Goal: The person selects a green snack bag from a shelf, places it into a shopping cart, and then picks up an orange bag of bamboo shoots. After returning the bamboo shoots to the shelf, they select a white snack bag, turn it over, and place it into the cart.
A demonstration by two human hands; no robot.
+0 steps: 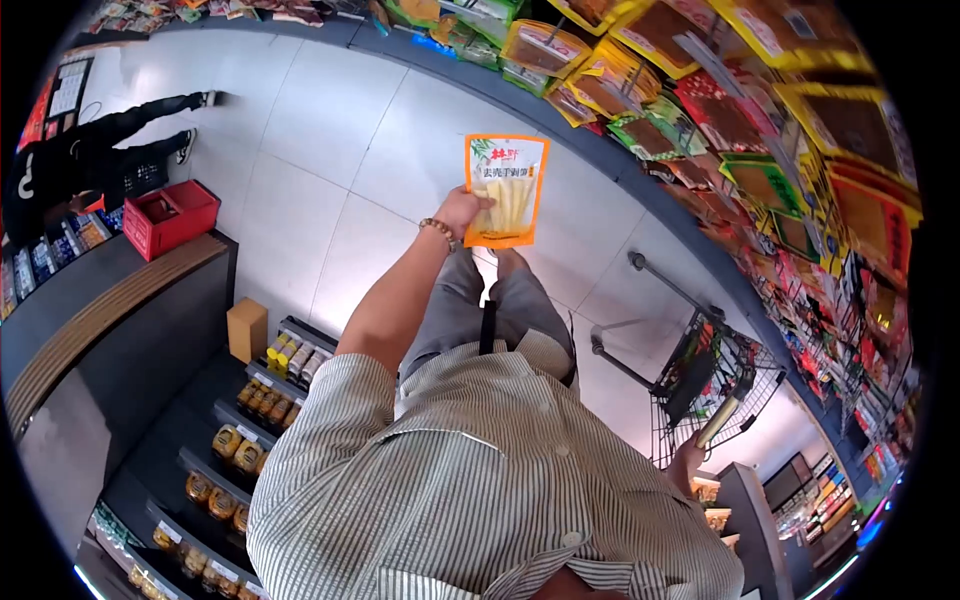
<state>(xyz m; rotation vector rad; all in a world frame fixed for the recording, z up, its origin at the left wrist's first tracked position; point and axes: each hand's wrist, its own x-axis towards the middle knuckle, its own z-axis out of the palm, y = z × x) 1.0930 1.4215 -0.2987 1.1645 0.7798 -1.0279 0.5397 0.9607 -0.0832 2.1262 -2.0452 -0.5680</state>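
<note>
The orange-edged packet is standing out in front of the body, over the pale floor tiles, its long axis running away from the wearer, top end pointing outward, printed face looking up at the camera. The flat, rectangular pouch is showing pale yellow sticks. The left hand is pinching its left edge, thumb lying across the front. The right hand is closing around the tan bar handle of a wire cart. Finely striped cloth is covering the torso; glossy bags are crowding the right.
</note>
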